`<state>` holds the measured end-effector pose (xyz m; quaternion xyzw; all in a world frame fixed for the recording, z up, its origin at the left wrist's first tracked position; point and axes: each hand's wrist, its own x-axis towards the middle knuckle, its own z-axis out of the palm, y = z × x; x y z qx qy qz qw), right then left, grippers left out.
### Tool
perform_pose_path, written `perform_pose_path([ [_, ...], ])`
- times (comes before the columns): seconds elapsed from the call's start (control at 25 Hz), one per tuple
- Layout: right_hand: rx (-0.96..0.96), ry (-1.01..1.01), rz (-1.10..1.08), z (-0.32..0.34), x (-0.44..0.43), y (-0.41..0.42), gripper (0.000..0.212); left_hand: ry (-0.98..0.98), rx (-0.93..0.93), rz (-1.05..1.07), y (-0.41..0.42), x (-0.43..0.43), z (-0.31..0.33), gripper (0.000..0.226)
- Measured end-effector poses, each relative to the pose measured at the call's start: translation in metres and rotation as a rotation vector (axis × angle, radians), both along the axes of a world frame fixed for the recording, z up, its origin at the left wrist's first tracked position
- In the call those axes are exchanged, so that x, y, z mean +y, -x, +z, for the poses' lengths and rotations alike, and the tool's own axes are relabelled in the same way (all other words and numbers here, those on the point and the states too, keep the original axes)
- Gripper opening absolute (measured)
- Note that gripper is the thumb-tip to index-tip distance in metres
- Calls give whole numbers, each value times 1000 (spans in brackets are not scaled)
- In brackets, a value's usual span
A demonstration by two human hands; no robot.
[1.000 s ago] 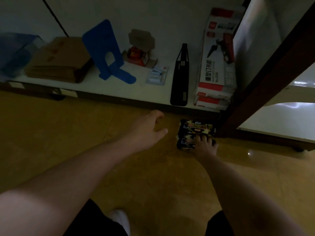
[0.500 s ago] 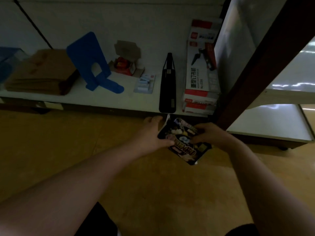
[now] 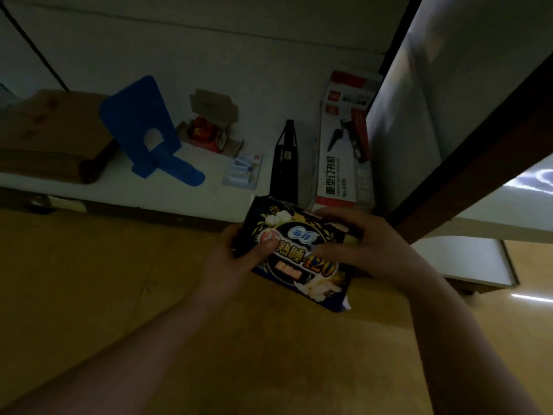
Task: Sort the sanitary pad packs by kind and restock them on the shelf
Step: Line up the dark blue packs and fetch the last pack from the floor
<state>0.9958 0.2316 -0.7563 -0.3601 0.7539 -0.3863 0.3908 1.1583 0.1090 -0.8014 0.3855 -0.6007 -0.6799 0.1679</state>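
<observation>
I have just 1 view to work from, the head camera, worn high and tipped forward and down. It faces the low white shelf (image 3: 167,196), which runs across the upper half, while the wooden floor (image 3: 89,280) fills the lower half. Both forearms enter from the bottom edge. The left hand (image 3: 227,259) and right hand (image 3: 368,250) sit close to the lens near centre, gripping the pad pack (image 3: 302,265). The wide angle leaves the brown upright (image 3: 478,145) slanting across the right side.

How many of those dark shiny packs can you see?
1. The dark pack is held in front of the shelf. The left hand grips its left end and the right hand grips its right end. Another pack could be hidden behind it.
</observation>
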Motion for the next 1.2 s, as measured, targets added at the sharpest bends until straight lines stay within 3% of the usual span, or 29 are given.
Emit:
perform_pose_path([
  [0.12,153,-160,70,22,-19,-3,70,-132,7,98,-3,6,23,40],
  [0.32,363,-199,205,85,-12,-6,70,-34,-115,191,-7,31,87,33],
  [0.64,522,72,63,312,5,-17,63,103,-25,36,-13,13,324,43],
  [0.8,598,88,38,433,4,-24,63,135,43,-4,-21,11,445,47],
  [0.96,797,155,-21,520,4,-31,60,274,138,-61,-24,-2,530,37],
  [1.2,1023,307,-74,616,-8,-43,62,456,223,-41,-26,-29,625,50],
])
